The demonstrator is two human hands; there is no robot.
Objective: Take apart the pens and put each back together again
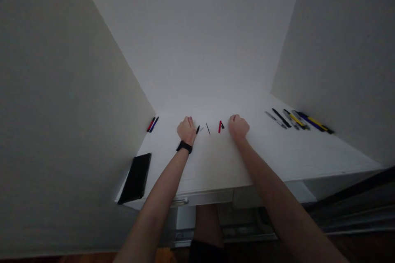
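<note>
My left hand [186,130], with a black band on its wrist, rests on the white desk in a closed fist. Right beside it lies a small black tapered pen part [198,130], then a tiny thin piece that looks like a spring [201,129]. A thin dark pen refill [207,128] lies midway between my hands. Farther right are a short red pen barrel [219,127] and a small black piece [222,125] touching or nearly touching it. My right hand [238,126] is also a fist on the desk, just right of these parts. Nothing shows in either fist.
Red and blue pens [153,125] lie at the left wall. A black tablet [135,178] sits at the desk's front left corner. Several pens and yellow-and-black cutters [294,119] lie along the right side. Walls enclose the desk [210,160] left, right and behind; a drawer is below.
</note>
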